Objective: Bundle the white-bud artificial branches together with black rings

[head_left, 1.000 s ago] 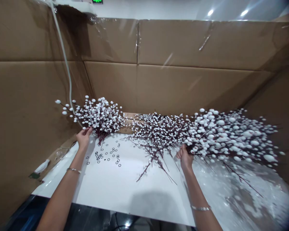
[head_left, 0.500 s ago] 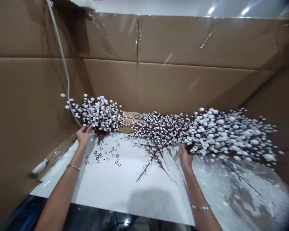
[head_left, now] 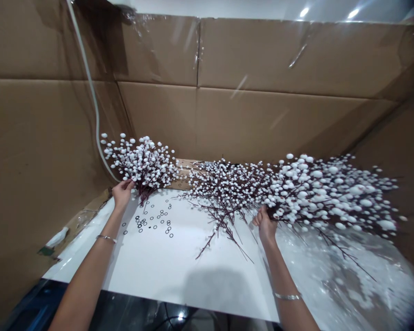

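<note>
Head view: at left of frame, outlying white berries (head_left: 104,136) have swung inward, leaving the left bunch (head_left: 145,161) seemingly more compact; the left hand (head_left: 122,193) pinches its lower-left edge. Right of centre, the right hand (head_left: 266,226) grips the larger bunch (head_left: 317,188) by its base, unmoved.

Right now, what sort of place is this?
Probably a makeshift craft workstation: cardboard walls, a white worktop scattered with small black rings, and piled white-berried branches.
</note>
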A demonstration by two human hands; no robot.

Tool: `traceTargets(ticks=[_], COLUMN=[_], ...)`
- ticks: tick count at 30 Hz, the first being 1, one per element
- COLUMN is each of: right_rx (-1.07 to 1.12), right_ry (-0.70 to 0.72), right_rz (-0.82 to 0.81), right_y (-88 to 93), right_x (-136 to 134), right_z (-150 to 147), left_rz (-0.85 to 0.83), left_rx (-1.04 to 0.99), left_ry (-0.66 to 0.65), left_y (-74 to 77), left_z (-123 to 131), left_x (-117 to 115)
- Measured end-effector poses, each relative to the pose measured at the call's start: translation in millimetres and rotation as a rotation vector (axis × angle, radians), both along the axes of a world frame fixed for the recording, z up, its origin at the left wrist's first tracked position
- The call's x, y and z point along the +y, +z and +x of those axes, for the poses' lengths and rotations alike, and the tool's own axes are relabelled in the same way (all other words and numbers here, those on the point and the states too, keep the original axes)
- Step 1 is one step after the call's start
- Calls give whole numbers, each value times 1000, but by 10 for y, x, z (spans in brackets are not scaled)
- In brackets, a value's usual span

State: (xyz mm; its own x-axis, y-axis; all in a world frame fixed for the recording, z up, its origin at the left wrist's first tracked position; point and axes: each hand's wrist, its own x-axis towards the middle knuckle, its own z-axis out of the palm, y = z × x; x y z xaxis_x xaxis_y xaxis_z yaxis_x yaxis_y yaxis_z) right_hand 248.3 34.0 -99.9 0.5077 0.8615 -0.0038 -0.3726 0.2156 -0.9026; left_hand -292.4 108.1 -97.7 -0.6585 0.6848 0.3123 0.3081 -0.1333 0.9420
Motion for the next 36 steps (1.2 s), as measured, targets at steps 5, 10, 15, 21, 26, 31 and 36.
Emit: traceTargets(ticks=[5,10,15,21,26,31,36], right_rx=[16,38,43,44,38,16,10], right_ry=[-6,4,22,27,9,6,-4], right_rz=[3,24,25,35,32,29,21], right_y=[-4,-7,10,7,-12,-9,12], right_x=[7,5,-4,-5,5,1,-1], right_z=[4,7,0,0,5,3,-6], left_rz=[-20,-50,-92,-142,-172,-182,-184], left_rx=[27,68,121,189,214,209,179], left_ry=[-6,-18,-19,-11,-59,-79,-90], left_y=[-20,-11,36,70,63,56,43], left_z=[-6,-27,-15,-26,-60,-72,-64], left_x=[-11,-18,-21,-11,7,-6,-14])
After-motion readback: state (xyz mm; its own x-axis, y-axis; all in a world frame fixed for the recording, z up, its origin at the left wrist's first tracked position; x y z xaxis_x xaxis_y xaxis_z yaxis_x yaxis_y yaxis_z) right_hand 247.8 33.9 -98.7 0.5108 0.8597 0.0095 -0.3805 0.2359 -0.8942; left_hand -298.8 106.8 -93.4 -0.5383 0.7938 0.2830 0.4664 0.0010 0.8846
